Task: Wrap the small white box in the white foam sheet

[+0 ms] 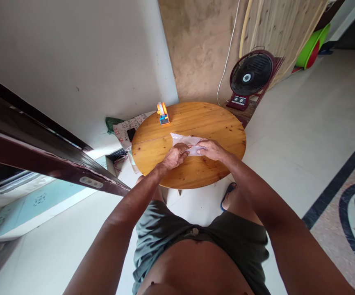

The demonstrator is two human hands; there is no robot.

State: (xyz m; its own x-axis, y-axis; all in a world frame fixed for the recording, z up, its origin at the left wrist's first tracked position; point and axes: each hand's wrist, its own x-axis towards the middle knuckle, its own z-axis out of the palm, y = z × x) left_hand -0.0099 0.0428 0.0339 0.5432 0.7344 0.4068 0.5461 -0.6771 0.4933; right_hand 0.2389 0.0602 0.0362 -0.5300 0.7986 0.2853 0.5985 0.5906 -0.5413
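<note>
Work surface: an oval wooden table [208, 119] is set at the centre, its near edge just in front of the person's knees.
Sheet: a piece of translucent, whitish bubble wrap [177, 138] is laid near the middle of the table, slightly toward the near side; its far left corner is left uncovered by the hands.
Contents: a small reddish patch [190, 146] is seen at the sheet between the hands; what it is cannot be told.
Left hand: the left hand [176, 155] is placed at the near left part of the sheet, fingers curled and closed on it.
Right hand: the right hand [210, 149] is placed at the right end, the sheet gripped between thumb and fingers.
Tape dispenser: an orange and blue tape dispenser [163, 114] is stood at the far left edge of the table, well apart from both hands.
Left of table: a dark flat object [131, 134] is rested on printed sacking [122, 132].
Far right: a dark red fan [251, 76] is positioned beyond the table edge; a green basin [309, 50] is seen farther off.
Far side: a wooden board [200, 49] is stood against the pale wall [103, 49].
</note>
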